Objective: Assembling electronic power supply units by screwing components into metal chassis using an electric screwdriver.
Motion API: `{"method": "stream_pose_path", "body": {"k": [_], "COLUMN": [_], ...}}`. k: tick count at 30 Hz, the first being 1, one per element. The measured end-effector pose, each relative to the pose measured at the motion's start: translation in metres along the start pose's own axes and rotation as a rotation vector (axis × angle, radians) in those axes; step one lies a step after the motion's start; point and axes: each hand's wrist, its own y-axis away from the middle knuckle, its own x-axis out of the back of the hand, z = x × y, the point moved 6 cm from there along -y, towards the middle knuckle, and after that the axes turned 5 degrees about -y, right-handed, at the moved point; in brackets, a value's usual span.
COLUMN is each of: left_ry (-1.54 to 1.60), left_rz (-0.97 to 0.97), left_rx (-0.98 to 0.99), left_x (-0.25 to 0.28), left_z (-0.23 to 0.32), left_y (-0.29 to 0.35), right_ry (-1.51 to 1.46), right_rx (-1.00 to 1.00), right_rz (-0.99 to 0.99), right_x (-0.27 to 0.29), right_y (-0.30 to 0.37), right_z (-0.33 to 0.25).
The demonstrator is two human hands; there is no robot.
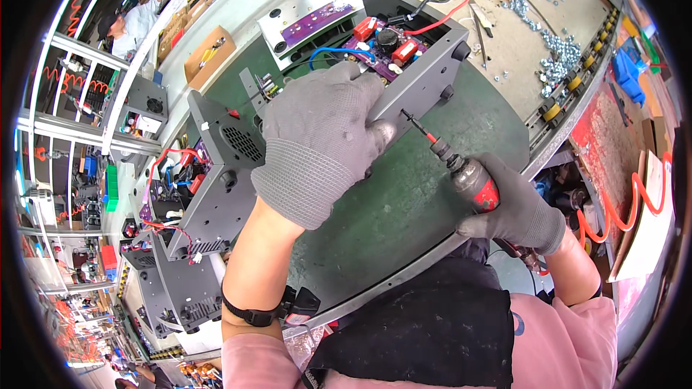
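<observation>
Watching from afar, I find a second grey chassis (pixel 209 216) left of the left wrist. The left hand (pixel 317 126) drapes palm-down over the working chassis (pixel 425 95); its thumb lies against the outer wall, but the fingertips are hidden, so I cannot tell how firmly they close. That chassis runs up and right from this hand, its purple circuit board (pixel 427 52) behind the wall. Between the hands, the slim bit (pixel 420 127) reaches the wall; whether it is seated, I cannot tell. I would keep it square to the metal, brace the wall against the push and squeeze gently. The right hand (pixel 515 205) wraps the power driver (pixel 472 181), its forearm coming in from the lower right. Small metal fasteners (pixel 562 54) lie scattered beyond it, up and right.
</observation>
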Motion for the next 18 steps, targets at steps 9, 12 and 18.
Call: {"method": "stream_pose_path", "body": {"k": [9,12,18], "left_ry": [0.012,-0.013,0.022], "left_rz": [0.020,0.040,0.111], "left_rx": [-0.024,-0.059,-0.053], "left_x": [-0.003,-0.006,-0.007], "left_z": [-0.001,0.002,0.002], "left_y": [0.000,0.001,0.007], "right_ry": [0.017,0.080,0.101], "right_rx": [0.001,-0.100,-0.139], "right_rz": [0.040,0.055,-0.020], "right_x": [0.000,0.002,0.004], "right_y": [0.003,0.002,-0.007], "right_z": [-0.018,-0.019,-0.030]}}
